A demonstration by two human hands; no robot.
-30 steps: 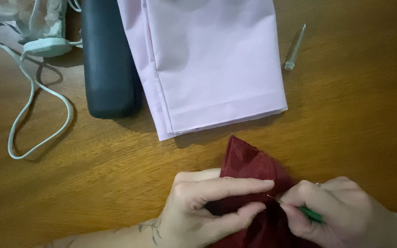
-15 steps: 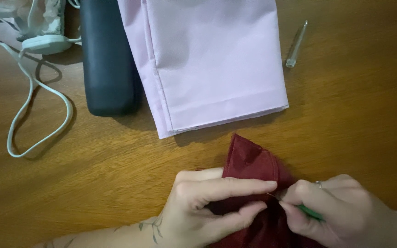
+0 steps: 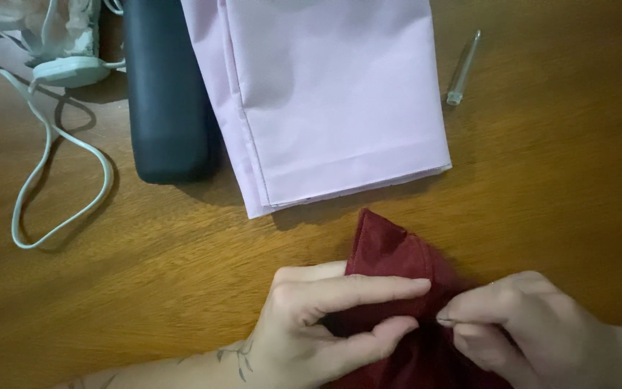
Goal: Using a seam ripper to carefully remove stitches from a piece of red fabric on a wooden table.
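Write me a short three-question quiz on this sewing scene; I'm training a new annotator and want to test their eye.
1. True or false: the left hand pinches the dark red fabric between thumb and forefinger.
2. What lies beside the pink folded cloth, on its left in the picture? A) dark case B) scissors C) cup
3. What thin thing do the right hand fingertips hold against the red fabric?

Key:
1. True.
2. A, the dark case.
3. A needle, only its tip showing.

left hand [image 3: 311, 324]: bare, leafy sprig tattoo on wrist | right hand [image 3: 520, 324]: bare
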